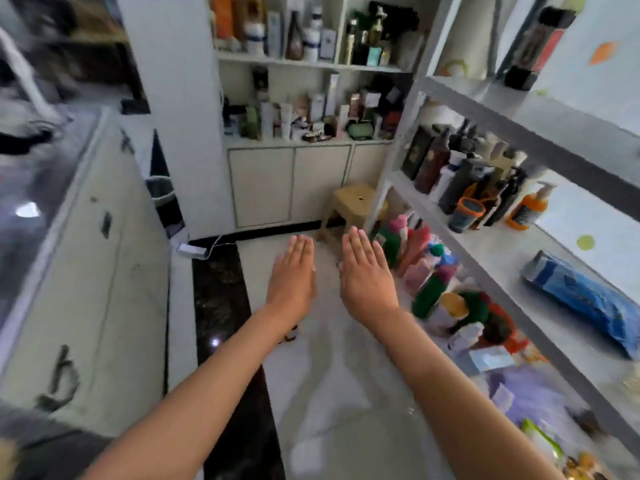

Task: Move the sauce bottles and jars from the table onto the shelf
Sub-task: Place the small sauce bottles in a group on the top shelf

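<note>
two flat hands over the floor, bottles crowding the shelves

we count two hands, both held out palm down above the pale floor (332,393). our left hand (292,275) has its fingers straight and together and grasps nothing; our right hand (369,275) lies the same way, released and carrying nothing. the two sit just beside each other without touching.

on our right stands one grey shelf unit (491,251) with three levels in view. the middle level holds a row of dark bottles (446,168), too blurred for us to count exactly, plus one orange pump bottle (528,209), one orange-rimmed jar (465,213) and one blue packet (581,299) lying on its side. the lower level holds a cluster of pink, red and green bottles (419,258) beside our right hand; their number is unclear because they overlap and smear.

straight ahead we see one white wall cabinet (294,181) with two open levels packed with small bottles and boxes, again too many and too soft to count. one beige plastic stool (353,206) stands on the floor in front of it, partly hidden behind our right fingertips.

one counter (86,271) runs along our left, cut off by the frame edge. no table can be made out, so we cannot tell where the bottles still to be moved are. the lower right corner is blurred beyond reading.
</note>
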The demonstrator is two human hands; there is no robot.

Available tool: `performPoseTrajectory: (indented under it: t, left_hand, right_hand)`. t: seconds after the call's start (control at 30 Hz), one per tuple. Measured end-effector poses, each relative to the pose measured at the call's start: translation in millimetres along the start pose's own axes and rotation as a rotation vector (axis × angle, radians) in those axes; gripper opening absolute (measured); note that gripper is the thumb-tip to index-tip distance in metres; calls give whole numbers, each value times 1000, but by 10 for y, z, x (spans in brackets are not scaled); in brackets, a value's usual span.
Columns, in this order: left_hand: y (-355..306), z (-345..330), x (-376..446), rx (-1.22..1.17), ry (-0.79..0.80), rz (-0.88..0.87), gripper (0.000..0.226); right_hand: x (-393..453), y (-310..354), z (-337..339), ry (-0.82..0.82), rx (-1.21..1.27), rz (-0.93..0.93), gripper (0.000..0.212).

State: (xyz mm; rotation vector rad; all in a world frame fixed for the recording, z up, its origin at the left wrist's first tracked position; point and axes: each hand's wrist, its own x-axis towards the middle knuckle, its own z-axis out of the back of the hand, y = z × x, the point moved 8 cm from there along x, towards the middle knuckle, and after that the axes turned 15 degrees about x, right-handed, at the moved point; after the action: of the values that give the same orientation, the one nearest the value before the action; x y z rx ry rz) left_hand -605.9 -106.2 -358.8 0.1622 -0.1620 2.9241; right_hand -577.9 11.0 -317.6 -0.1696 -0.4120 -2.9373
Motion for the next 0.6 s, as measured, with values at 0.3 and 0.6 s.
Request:
performPoseTrajectory:
  t: [0.3,0.6]
  left_hand:
    - [2408,363,-1667,-50,-108,398,59]
    - [3688,613,-3129,-145,-285,648,57]
  right_hand:
    - [-29,2848,-1121,189,212,358,55]
    - [-680,4734,-1766,340,314,688,53]
